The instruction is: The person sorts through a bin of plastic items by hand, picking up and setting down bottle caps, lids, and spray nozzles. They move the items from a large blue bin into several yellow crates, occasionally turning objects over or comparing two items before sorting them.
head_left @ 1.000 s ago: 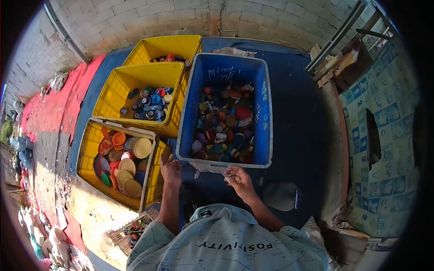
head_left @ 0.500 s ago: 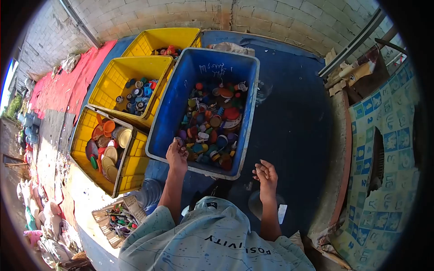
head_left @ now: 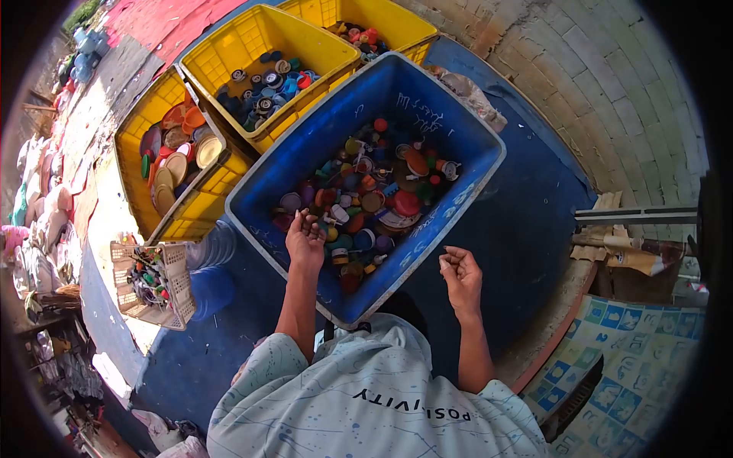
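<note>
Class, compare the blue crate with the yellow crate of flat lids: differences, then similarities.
The blue crate has solid walls; the yellow crate has lattice walls. The blue crate holds small mixed caps; the yellow crate holds larger flat lids. Both are open-topped.

Brightness: hard daylight, saturated colours.
Brightest: the yellow crates [head_left: 238,38] and the sunlit floor strip [head_left: 114,221] at the left, close to glare.
Shadow: the near corner of the blue crate [head_left: 366,99] and the mat around it lie dimmer.
Distortion: fisheye; the brick wall [head_left: 611,99] bows, and a black vignette rings the frame.
Focus: sharp in the centre, smeared at the edges.
</note>
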